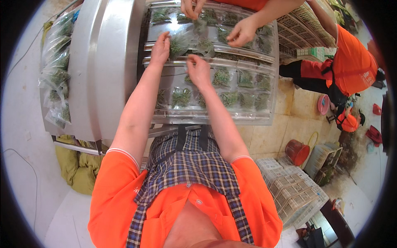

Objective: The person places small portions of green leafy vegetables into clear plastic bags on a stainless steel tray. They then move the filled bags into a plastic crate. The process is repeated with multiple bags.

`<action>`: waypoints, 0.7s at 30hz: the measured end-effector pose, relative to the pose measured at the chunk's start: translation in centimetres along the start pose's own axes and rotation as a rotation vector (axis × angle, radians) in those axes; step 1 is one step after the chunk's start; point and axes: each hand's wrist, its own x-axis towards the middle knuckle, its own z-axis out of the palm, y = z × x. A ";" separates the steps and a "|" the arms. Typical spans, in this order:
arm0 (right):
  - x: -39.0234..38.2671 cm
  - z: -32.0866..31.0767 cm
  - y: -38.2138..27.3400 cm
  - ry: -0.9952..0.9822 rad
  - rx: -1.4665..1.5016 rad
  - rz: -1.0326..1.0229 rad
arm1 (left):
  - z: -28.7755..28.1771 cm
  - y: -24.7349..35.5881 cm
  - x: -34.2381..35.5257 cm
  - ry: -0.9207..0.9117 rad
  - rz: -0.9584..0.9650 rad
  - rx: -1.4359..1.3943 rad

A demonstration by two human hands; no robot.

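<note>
Clear plastic bags of green herbs [180,97] lie in rows on a steel machine bed [173,73]. My left hand [160,48] is over the bed's left side with its fingers stretched upward, beside a slightly blurred herb bag [178,45]. Just right of and below that bag, my right hand [199,71] has its fingers curled at the middle metal bar [231,48]. What those fingers hold, if anything, is hidden. Across the bed, another person's two hands reach over the far row: one hand [192,8] by the upper bags, the other [243,32] further right.
A large steel cover [111,62] stands left of the bed, with more bagged herbs [60,76] beyond it. Stacked plastic crates [293,190], a red bucket [297,152] and a pink basin [323,104] are on the right. Another person in orange [353,62] stands at far right.
</note>
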 end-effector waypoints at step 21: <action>-1.8 3.7 -0.9 0.140 0.289 -0.179 | -5.8 2.4 -7.8 -0.008 0.007 -0.144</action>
